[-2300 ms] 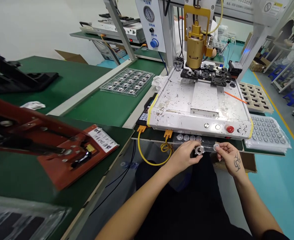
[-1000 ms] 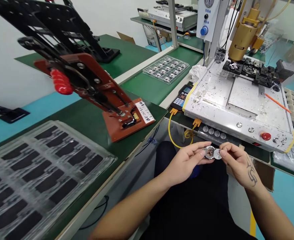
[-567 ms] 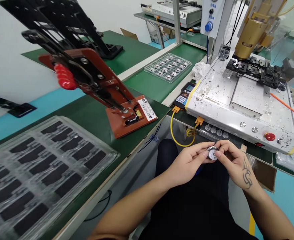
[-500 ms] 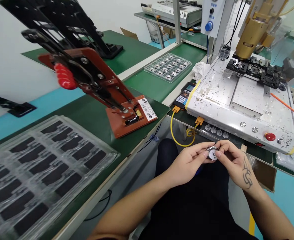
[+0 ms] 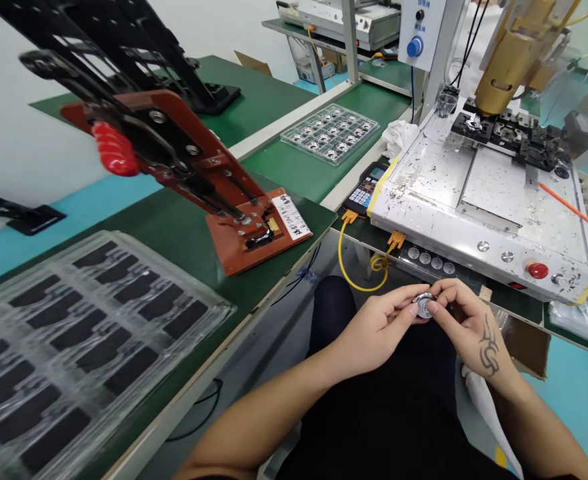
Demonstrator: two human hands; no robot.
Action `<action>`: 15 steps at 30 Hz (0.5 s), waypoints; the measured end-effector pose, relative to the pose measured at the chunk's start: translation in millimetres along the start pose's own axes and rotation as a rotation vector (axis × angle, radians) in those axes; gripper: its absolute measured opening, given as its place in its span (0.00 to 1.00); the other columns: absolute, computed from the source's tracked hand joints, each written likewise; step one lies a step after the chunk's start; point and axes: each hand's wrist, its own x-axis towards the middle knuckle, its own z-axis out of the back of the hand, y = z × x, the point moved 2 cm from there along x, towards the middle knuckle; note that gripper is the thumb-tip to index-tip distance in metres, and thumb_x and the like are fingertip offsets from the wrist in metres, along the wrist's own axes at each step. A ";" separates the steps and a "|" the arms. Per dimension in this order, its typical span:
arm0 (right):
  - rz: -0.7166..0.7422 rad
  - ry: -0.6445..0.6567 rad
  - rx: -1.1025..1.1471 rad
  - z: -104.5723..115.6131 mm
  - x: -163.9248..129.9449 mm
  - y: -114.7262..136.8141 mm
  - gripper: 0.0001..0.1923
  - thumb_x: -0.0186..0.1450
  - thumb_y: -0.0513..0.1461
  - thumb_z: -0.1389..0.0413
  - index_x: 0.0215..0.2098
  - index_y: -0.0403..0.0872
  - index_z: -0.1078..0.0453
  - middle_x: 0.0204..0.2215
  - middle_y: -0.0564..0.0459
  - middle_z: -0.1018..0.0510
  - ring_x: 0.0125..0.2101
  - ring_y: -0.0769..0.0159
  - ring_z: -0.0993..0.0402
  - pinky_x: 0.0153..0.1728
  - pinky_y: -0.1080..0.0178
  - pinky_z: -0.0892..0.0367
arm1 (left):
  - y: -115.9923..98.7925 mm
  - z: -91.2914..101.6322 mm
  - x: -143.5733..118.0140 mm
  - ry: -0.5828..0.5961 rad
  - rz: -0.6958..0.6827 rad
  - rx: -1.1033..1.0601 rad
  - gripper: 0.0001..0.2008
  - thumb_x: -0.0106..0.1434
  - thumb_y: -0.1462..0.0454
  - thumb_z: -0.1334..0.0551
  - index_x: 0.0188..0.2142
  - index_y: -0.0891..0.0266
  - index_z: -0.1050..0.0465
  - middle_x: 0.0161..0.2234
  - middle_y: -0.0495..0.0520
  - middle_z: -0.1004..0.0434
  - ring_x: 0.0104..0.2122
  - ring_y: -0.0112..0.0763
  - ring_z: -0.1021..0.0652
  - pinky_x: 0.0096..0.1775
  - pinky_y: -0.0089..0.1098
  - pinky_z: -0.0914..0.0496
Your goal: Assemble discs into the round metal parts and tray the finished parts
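Between my two hands, above my lap, is a small round metal disc part (image 5: 425,306) with a shiny rim and a pale printed face. The fingers of my left hand (image 5: 381,327) pinch its left edge, thumb on the near side. My right hand (image 5: 467,323) grips the right edge the same way, its thumb pressed on the face. Fingertips hide part of the rim. Beyond the hands stands a white dispensing machine (image 5: 424,200) with a gold cylinder head (image 5: 501,77) over a black fixture (image 5: 504,137).
At left, a red-brown toggle press (image 5: 261,250) with a red handle (image 5: 115,150) stands on the green bench. A clear tray of dark pieces (image 5: 109,320) lies nearer. Further back is a tray of round parts (image 5: 330,133). A handheld controller (image 5: 367,190) and yellow cable (image 5: 341,257) sit beside the machine.
The view has shifted slightly, so the bench and machine appear a little further left. Both hands keep hold of the disc part with almost no movement. Something white now shows beside my right forearm.
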 end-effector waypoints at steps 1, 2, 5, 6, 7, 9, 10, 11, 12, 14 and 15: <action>0.011 -0.003 -0.015 -0.3 -0.3 -0.1 0.11 0.74 0.45 0.38 0.35 0.51 0.28 0.44 0.49 0.22 0.43 0.58 0.24 0.48 0.55 0.30 | -0.4 -0.4 -0.2 0.001 -0.005 0.014 0.21 0.74 0.59 0.33 0.63 0.64 0.23 0.56 0.62 0.15 0.56 0.48 0.15 0.61 0.45 0.21; 0.026 -0.008 -0.032 -0.8 -0.4 0.0 0.11 0.75 0.45 0.38 0.35 0.51 0.28 0.44 0.49 0.22 0.43 0.58 0.24 0.48 0.55 0.29 | -0.7 -0.8 -0.3 -0.001 -0.011 0.030 0.22 0.73 0.60 0.33 0.63 0.64 0.23 0.56 0.62 0.14 0.56 0.48 0.15 0.61 0.44 0.21; 0.073 -0.037 -0.093 -2.6 0.0 1.1 0.10 0.75 0.44 0.38 0.36 0.52 0.29 0.44 0.49 0.22 0.43 0.58 0.24 0.46 0.55 0.29 | -0.4 -1.5 -0.5 -0.027 -0.030 0.088 0.21 0.73 0.62 0.34 0.63 0.65 0.23 0.54 0.62 0.13 0.54 0.47 0.14 0.60 0.44 0.20; 0.093 -0.050 -0.116 -3.0 0.3 1.5 0.10 0.75 0.43 0.38 0.35 0.52 0.29 0.44 0.49 0.22 0.43 0.58 0.24 0.45 0.55 0.29 | 0.2 -1.7 -0.5 -0.039 -0.039 0.108 0.21 0.73 0.62 0.34 0.63 0.65 0.23 0.53 0.62 0.13 0.53 0.46 0.13 0.59 0.43 0.19; 0.115 -0.066 -0.140 -3.2 0.7 1.7 0.10 0.74 0.43 0.38 0.35 0.52 0.30 0.43 0.49 0.23 0.42 0.58 0.24 0.44 0.55 0.29 | 1.0 -1.8 -0.4 -0.050 -0.049 0.125 0.21 0.72 0.62 0.33 0.62 0.64 0.22 0.52 0.61 0.12 0.51 0.46 0.13 0.58 0.43 0.19; 0.157 -0.109 -0.185 -2.4 1.6 1.2 0.13 0.73 0.43 0.37 0.32 0.51 0.32 0.41 0.50 0.24 0.40 0.59 0.25 0.43 0.56 0.29 | 3.1 -1.5 -0.3 -0.063 -0.069 0.147 0.21 0.72 0.62 0.33 0.62 0.64 0.22 0.51 0.61 0.12 0.50 0.45 0.12 0.57 0.42 0.18; 0.172 -0.130 -0.202 -1.6 2.1 0.2 0.15 0.72 0.43 0.35 0.32 0.51 0.34 0.39 0.51 0.25 0.39 0.59 0.25 0.42 0.56 0.29 | 4.0 -0.9 -0.2 -0.063 -0.076 0.154 0.21 0.72 0.62 0.33 0.63 0.63 0.23 0.52 0.61 0.12 0.50 0.44 0.12 0.56 0.41 0.18; 0.177 -0.144 -0.215 -0.8 2.7 -1.3 0.15 0.71 0.43 0.34 0.32 0.52 0.34 0.38 0.52 0.26 0.38 0.59 0.26 0.41 0.56 0.29 | 4.8 0.1 0.0 -0.058 -0.080 0.163 0.22 0.72 0.62 0.34 0.64 0.62 0.24 0.53 0.61 0.13 0.50 0.44 0.12 0.56 0.41 0.18; 0.175 -0.138 -0.225 -0.2 3.5 -3.3 0.13 0.70 0.44 0.33 0.35 0.52 0.32 0.37 0.52 0.26 0.37 0.59 0.27 0.41 0.56 0.29 | 5.2 1.6 0.4 -0.049 -0.082 0.180 0.23 0.73 0.62 0.34 0.65 0.62 0.25 0.54 0.61 0.13 0.51 0.44 0.13 0.56 0.40 0.19; 0.179 -0.069 -0.232 -0.5 5.9 -7.6 0.07 0.72 0.44 0.35 0.44 0.53 0.27 0.39 0.51 0.25 0.38 0.59 0.27 0.41 0.56 0.28 | 4.3 6.1 1.7 -0.024 -0.090 0.258 0.24 0.74 0.62 0.36 0.67 0.61 0.28 0.55 0.61 0.14 0.51 0.43 0.13 0.56 0.39 0.19; 0.196 -0.020 -0.236 -1.4 7.2 -9.2 0.08 0.73 0.44 0.37 0.49 0.54 0.25 0.41 0.50 0.24 0.39 0.58 0.26 0.42 0.56 0.27 | 3.0 8.8 2.7 -0.011 -0.098 0.321 0.25 0.74 0.62 0.37 0.69 0.61 0.29 0.55 0.60 0.14 0.52 0.43 0.13 0.56 0.39 0.20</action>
